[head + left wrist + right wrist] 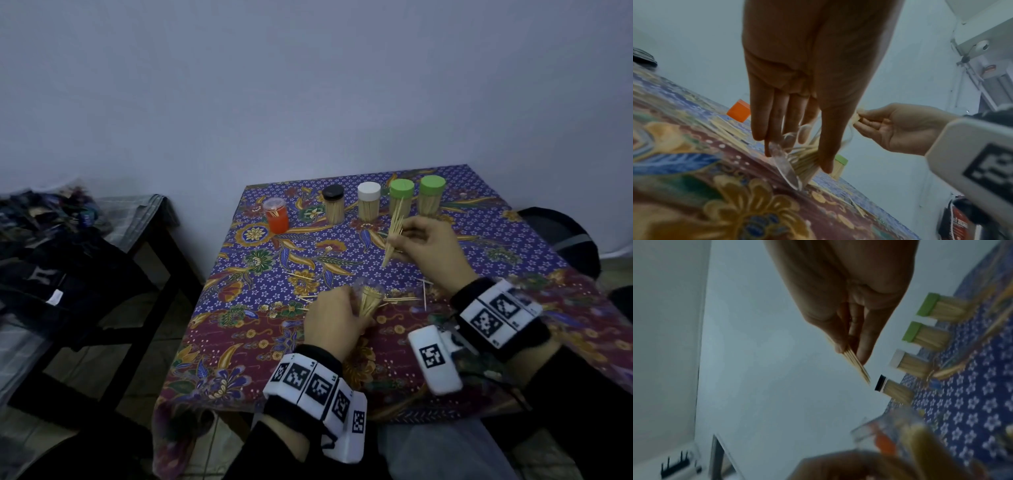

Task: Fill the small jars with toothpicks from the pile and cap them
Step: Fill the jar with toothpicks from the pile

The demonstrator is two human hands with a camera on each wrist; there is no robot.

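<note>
The orange jar [276,216] stands uncapped at the left end of the back row on the surface [479,205], a few picks inside. Beside it are the black-capped jar [333,209], the white-capped jar [369,200] and two green-capped jars [401,198], all upright and full. They look parked out of the way as finished work.

Nearer, the left hand [334,322] curls round a clear jar [370,301], tilted with its mouth up and away towards the right hand, probably so picks slide in lengthwise. The picks inside lie along the jar's axis. Loose toothpicks [402,299] lie flat just beside it, pointing various ways.

The right hand [428,246] pinches a bundle [394,233] between thumb and fingers, above the surface and well apart from the clear jar. The bundle's long axis runs steeply, upper tips towards the green-capped jars and lower tips down towards the surface. Gathered parallel like this, the picks should enter together.
</note>
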